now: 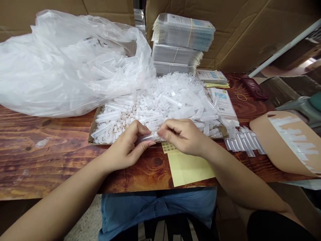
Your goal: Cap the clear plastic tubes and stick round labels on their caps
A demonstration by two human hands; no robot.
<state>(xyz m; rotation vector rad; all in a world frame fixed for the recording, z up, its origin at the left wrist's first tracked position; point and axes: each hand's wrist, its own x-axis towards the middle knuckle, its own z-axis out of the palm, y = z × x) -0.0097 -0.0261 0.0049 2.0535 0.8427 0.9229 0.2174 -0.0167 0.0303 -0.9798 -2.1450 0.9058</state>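
Note:
My left hand (132,142) is closed around a clear plastic tube (146,137), which lies nearly level over the front edge of a shallow cardboard tray (93,132). The fingers of my right hand (182,135) pinch together at the tube's right end; whatever they grip there is hidden behind them. Behind both hands, the tray is heaped with small translucent caps (145,97) and more clear tubes (110,116). Under my right forearm, a yellow sheet (189,167) lies on the table, with a strip of small round stickers (168,147) at its upper left.
A big translucent plastic bag (50,67) of tubes bulges at the left. Banded stacks of clear packets (184,33) stand behind the tray. To the right are a row of tubes (243,140), a tan container (260,134) holding tubes, and a dark red box (254,88).

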